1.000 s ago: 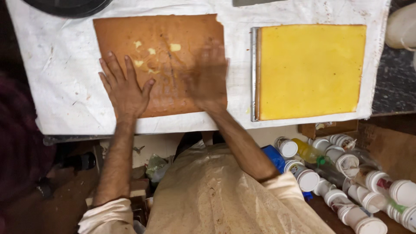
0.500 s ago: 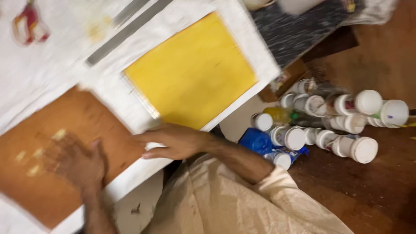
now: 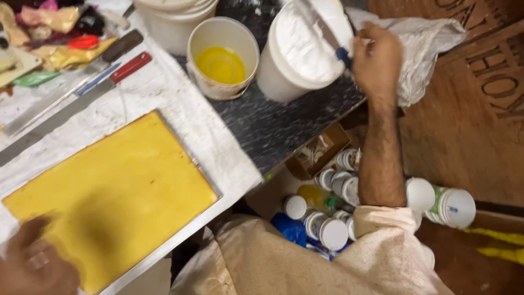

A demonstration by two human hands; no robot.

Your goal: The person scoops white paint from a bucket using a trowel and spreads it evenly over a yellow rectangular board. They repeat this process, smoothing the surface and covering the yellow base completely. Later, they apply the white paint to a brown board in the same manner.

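Note:
My right hand (image 3: 376,57) reaches to the far right and grips the blue handle of a spatula (image 3: 334,41) that lies across a white bucket (image 3: 303,52) full of white cream. My left hand (image 3: 35,262) rests at the bottom left, on the near corner of a yellow sponge sheet (image 3: 117,196) that lies on a metal tray over white paper. A smaller white bucket (image 3: 221,57) with yellow liquid at its bottom stands left of the cream bucket.
Two long knives (image 3: 71,98), one with a red handle, lie on the white paper behind the sponge. Coloured piping bags (image 3: 60,33) are heaped at top left. Several white-capped jars (image 3: 333,218) stand below the counter. A white plastic bag (image 3: 426,43) lies at right.
The view has swung right, off the brown sponge. My right hand has left the table edge and reached up to the spatula on the cream bucket. My left hand now rests on the yellow sponge.

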